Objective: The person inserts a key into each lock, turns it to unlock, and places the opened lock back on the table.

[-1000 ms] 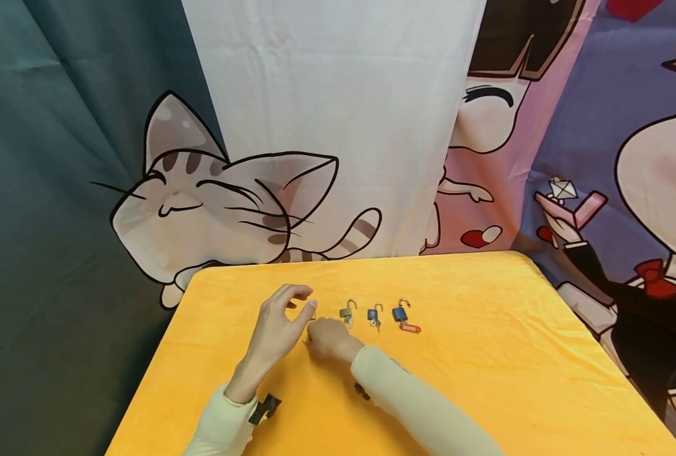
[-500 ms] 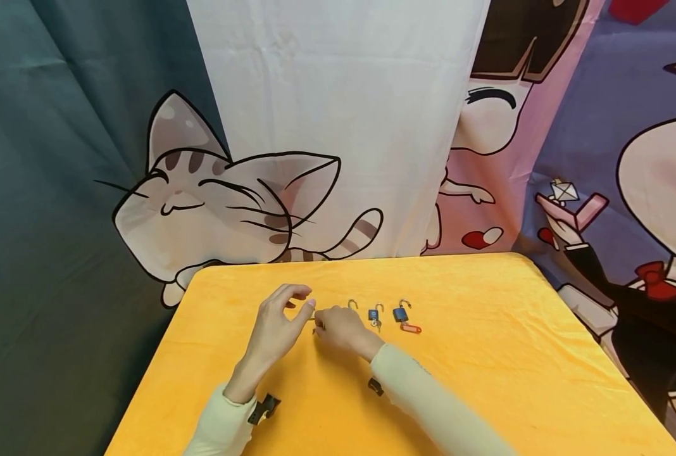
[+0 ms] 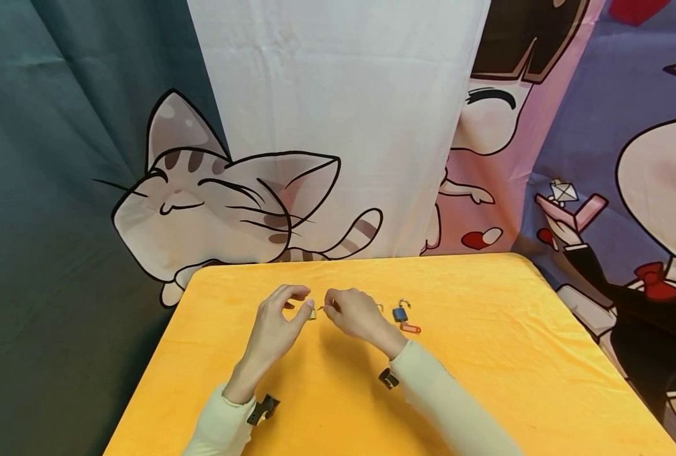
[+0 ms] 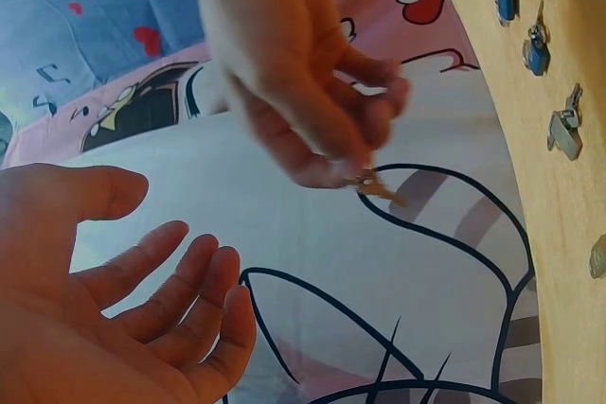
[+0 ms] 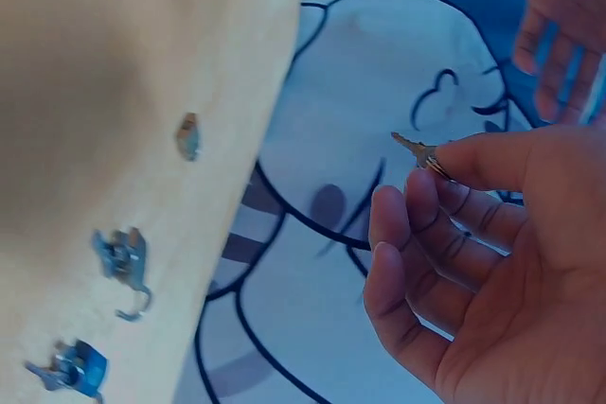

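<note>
My right hand (image 3: 357, 310) pinches a small brass-coloured key (image 5: 417, 150) on a ring (image 5: 437, 166) between thumb and forefinger, above the table. My left hand (image 3: 278, 323) is held to the left of it with loosely bent fingers, holding nothing; in the left wrist view its thumb (image 4: 114, 193) stands apart from the fingers. A small brass padlock (image 3: 312, 313) lies on the table between the hands, touched by neither in the right wrist view. Its shackle cannot be made out. To the right, a grey-brass padlock (image 4: 565, 134) with keys is hidden by my right hand in the head view.
The table has a yellow cloth (image 3: 292, 405). A blue padlock (image 4: 537, 49) with a key lies further right, then another blue padlock (image 3: 400, 315) with its shackle raised and a red tag (image 3: 411, 329). Behind the table hangs a printed cartoon curtain (image 3: 338, 114).
My right hand has lifted and moved right, away from the brass padlock, with the key now in its pinch. It now covers two of the other padlocks. The left hand has barely moved.
</note>
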A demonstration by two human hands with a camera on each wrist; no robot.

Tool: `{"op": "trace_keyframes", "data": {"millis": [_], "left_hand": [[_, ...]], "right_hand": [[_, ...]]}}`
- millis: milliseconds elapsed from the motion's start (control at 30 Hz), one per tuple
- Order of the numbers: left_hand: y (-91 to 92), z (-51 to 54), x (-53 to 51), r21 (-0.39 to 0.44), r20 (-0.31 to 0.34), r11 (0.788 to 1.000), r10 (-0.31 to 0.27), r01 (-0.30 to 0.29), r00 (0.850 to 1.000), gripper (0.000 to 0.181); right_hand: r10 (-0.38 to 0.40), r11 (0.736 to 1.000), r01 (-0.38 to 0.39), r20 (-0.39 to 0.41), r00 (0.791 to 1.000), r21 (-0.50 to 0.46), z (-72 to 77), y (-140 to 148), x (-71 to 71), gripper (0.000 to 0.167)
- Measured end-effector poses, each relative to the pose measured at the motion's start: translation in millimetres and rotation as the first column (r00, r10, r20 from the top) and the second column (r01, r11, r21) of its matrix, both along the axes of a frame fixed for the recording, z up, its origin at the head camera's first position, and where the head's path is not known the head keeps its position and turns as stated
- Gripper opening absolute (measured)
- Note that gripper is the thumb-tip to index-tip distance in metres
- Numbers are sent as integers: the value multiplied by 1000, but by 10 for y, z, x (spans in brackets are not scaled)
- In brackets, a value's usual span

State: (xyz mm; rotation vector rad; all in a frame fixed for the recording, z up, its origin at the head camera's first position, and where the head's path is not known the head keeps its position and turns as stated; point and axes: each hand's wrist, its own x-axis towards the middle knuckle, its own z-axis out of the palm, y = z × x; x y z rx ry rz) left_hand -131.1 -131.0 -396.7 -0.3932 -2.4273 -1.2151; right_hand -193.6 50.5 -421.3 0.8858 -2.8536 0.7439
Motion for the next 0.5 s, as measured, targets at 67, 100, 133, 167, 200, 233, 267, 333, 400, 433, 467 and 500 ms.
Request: {"op": "trace_keyframes", "data": {"millis": [67,100,133,167,200,233,267,333,400,433,467,500], "left_hand": [[-5,-8,-3,1,1,1000,1,-1,1000,18],[-7,-12,-4,2,2,1000,2,-2,1000,18],[-8,-14,-4,4,7,1000,2,-2,1000,17],[-10,-15,-3,5,10,1000,0,0,1000,17],[-12,-18,-3,4,10,1000,-1,1,1000,17],[-13,-20,-4,4,13,1000,-2,2,1000,17],[-14,-21,-4,4,13,1000,-2,2,1000,18],[-15,-22,-5,4,13,1000,-3,3,1000,17],[-13,-23,-5,4,7,1000,-7,7,1000,17],[-10,-21,-3,4,4,1000,-8,8,1000,17],[-5,-18,0,3,-2,1000,-11,11,1000,17],[0,-15,4,2,-9,1000,-15,15,1000,17]], "right_hand": [[-1,1000,1,-16,1000,-25,60,35,20,13],[-2,999,1,-18,1000,-36,93,53,35,13],[-4,999,3,-21,1000,-46,120,72,48,13],[-3,998,1,-23,1000,-59,150,95,63,12],[-3,997,1,-21,1000,-72,177,119,79,12],[-3,996,2,-18,1000,-88,208,143,96,11],[-5,995,3,-19,1000,-102,238,168,113,10],[-10,991,6,-26,1000,-136,301,221,150,10],[-16,986,8,-44,999,-167,364,274,185,10],[-19,984,8,-58,998,-180,396,301,203,11],[-21,981,7,-72,997,-192,426,328,220,10],[-22,978,4,-82,996,-208,455,354,238,10]]}}
